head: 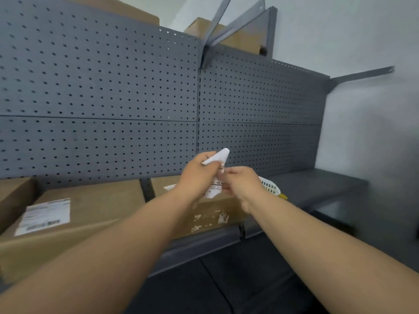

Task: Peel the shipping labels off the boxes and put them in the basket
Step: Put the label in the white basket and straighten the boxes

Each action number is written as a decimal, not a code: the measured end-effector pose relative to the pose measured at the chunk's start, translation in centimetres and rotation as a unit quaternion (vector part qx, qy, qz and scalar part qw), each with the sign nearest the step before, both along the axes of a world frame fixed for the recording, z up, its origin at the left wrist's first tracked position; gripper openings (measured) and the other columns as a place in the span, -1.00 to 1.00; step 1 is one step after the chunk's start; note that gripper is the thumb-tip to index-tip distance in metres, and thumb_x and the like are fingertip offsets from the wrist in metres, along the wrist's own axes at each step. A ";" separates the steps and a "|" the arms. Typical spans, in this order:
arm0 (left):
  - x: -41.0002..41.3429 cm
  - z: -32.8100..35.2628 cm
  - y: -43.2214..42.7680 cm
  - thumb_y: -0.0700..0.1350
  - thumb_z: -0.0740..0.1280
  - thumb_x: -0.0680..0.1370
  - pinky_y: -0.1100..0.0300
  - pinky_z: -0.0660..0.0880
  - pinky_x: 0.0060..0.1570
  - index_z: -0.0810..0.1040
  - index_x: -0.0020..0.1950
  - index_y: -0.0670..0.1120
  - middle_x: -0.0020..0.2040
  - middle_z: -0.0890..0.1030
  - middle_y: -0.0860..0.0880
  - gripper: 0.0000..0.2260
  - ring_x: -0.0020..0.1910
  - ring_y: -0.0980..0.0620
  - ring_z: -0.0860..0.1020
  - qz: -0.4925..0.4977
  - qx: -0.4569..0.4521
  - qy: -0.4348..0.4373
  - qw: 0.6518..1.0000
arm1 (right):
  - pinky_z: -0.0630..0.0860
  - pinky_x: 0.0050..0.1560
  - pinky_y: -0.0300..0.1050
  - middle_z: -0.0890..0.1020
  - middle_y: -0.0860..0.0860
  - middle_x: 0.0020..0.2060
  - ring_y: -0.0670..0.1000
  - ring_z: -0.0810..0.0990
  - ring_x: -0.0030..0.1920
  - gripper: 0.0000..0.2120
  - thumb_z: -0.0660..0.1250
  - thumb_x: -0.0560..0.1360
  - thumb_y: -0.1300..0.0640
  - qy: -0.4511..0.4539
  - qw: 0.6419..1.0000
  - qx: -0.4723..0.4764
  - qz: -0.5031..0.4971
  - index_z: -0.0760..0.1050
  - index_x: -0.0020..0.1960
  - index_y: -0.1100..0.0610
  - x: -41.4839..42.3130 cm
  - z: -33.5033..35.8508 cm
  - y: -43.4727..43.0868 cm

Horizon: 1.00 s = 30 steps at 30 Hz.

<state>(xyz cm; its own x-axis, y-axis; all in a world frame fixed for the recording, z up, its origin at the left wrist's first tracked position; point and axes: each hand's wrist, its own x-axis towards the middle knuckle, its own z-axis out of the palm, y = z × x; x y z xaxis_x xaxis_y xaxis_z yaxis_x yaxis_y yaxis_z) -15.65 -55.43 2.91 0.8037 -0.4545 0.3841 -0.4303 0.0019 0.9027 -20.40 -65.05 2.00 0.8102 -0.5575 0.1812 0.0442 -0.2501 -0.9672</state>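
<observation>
While two cardboard boxes (95, 207) sit on the grey shelf (317, 184), one bearing a stuck label (45, 216), a white basket (271, 186) rests just right of them. Left hand (197, 175) and right hand (240, 184) each have their grip clenched on a crumpled peeled label (216, 158) above the boxes.

A crumpled white paper shipping label (216, 162) with black print is held up in the air, folded on itself, above the middle brown cardboard box (204, 214), whose near face shows torn white scraps. On the left brown cardboard box (95, 200) a flat white label (44, 216) is stuck. A white slotted plastic basket (269, 186) sits right of the middle box.
</observation>
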 end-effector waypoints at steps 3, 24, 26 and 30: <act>0.7 -0.3 -3.9 -0.02 0.27 0.50 0.04 0.53 -0.01 0.50 0.16 0.09 0.03 0.61 0.00 -0.77 0.00 -0.09 0.60 -0.024 0.009 0.016 1.000 | 0.59 -0.05 -0.08 0.66 0.06 -0.24 0.05 0.63 -0.20 -0.92 0.35 0.51 0.28 -0.021 0.998 0.042 -0.034 0.60 -0.12 0.17 0.1 -0.2 -3.7; 15.4 0.4 -18.0 0.03 0.15 0.61 0.16 0.45 -0.09 0.53 0.21 -0.07 0.09 0.60 -0.12 -0.70 -0.13 -0.03 0.55 0.043 0.306 -0.152 0.939 | 0.52 -0.21 -0.11 0.56 0.14 -0.29 0.07 0.50 -0.29 -0.85 0.26 0.48 0.29 0.155 0.956 -0.168 -0.186 0.53 -0.24 0.22 14.1 -0.4 -24.4; 16.4 -0.1 -18.6 0.03 0.17 0.59 0.18 0.38 -0.28 0.53 -0.09 -0.02 -0.18 0.51 -0.06 -0.79 -0.31 -0.01 0.43 0.040 0.371 -0.185 0.909 | 0.61 -0.10 -0.07 0.61 0.15 -0.25 0.08 0.53 -0.27 -0.83 0.26 0.47 0.30 0.177 0.956 -0.170 -0.162 0.62 -0.17 0.26 15.9 -0.9 -25.3; 18.0 -1.2 -19.6 -0.03 0.19 0.58 0.20 0.16 -0.45 0.30 -0.40 -0.09 -0.45 0.30 -0.02 -0.64 -0.51 0.05 0.21 0.034 0.441 -0.200 0.874 | 0.60 0.13 0.07 0.70 0.19 0.01 0.05 0.55 -0.19 -0.77 0.30 0.47 0.31 0.217 0.949 -0.193 -0.123 0.64 0.06 0.34 19.0 -2.1 -26.7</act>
<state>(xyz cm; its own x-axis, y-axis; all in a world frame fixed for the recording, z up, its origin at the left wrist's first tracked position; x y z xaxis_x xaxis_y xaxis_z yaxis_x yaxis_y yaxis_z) 2.34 -74.99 1.73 0.7215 -0.6725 0.1651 -0.6845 -0.6565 0.3171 -1.41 -91.74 -0.10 0.7090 -0.6995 0.0898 -0.4432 -0.5410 -0.7147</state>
